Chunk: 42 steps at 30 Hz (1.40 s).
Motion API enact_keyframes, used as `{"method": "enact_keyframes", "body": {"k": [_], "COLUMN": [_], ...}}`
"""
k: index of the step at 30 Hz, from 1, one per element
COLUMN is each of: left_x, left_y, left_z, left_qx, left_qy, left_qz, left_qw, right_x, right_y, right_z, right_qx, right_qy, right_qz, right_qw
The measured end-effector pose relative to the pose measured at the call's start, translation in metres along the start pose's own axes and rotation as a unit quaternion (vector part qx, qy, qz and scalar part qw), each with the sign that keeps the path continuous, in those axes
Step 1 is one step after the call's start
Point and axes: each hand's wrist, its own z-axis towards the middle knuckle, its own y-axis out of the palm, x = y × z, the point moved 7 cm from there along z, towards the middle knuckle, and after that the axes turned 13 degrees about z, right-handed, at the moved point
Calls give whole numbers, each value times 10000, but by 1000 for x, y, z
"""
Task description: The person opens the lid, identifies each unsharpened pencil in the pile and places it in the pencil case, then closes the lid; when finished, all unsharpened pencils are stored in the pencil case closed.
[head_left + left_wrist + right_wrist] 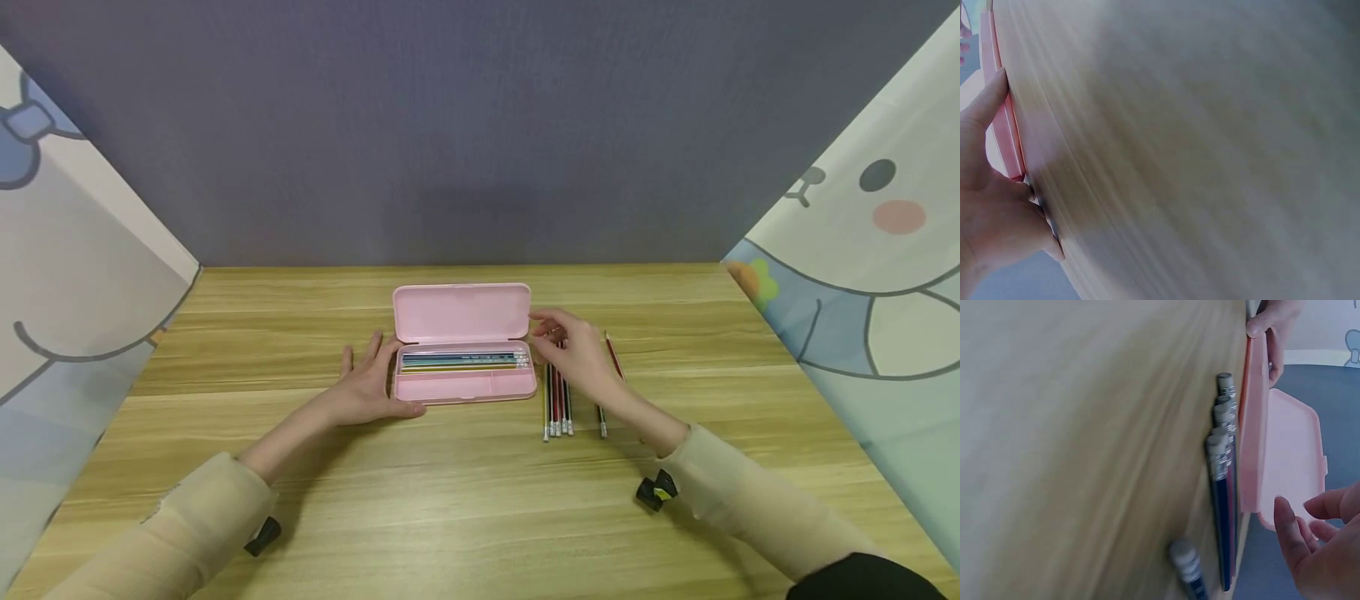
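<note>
A pink pencil case (465, 313) lies with its lid raised, and several pencils (465, 363) rest side by side in its rear compartment. My left hand (365, 392) spreads around the left end of the case. Its thumb (988, 100) lies along the front wall, while the other fingers reach toward the back. Beside the right end of the case hovers my right hand (576, 354), its fingers loosely bent and a gap between thumb and fingertips. Below it, a row of dark, red and yellow pencils (1219, 506) lies on the table, their far ends partly hidden.
Off to the right, a red pencil (613, 354) and a dark pencil (602, 422) lie apart from the row, partly covered by my right wrist. The wooden table (465, 500) ends at a grey panel (465, 150) behind, with cartoon-printed sheets (885, 250) at both sides.
</note>
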Motion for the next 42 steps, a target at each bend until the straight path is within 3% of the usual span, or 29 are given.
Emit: {"method": "enact_keyframes", "body": {"k": [5,18,25,33,42], "left_x": [1,1,1,1,0], "left_y": [0,1,0,0,1], "left_z": [0,-1,0,-1,1], "left_qx": [7,-13,-23,-36,-24], "left_qy": [17,10,-5,-18,-25], "left_qz": [-2,39,25,14,24], "left_qw": [10000,10000,10000,10000,10000], "right_x": [10,25,32,30,27], "right_y": [-6,-11,-13,-14,-13], "right_z": [-9,-23,-27,-27,-25], "right_qx": [-94,-291,-303,-300,-368], "right_qy": [495,1143,1448,1537,1334], "right_qz": [78,11,268,227,-557], "right_qw": [9987,9930,9886,9874,9888]}}
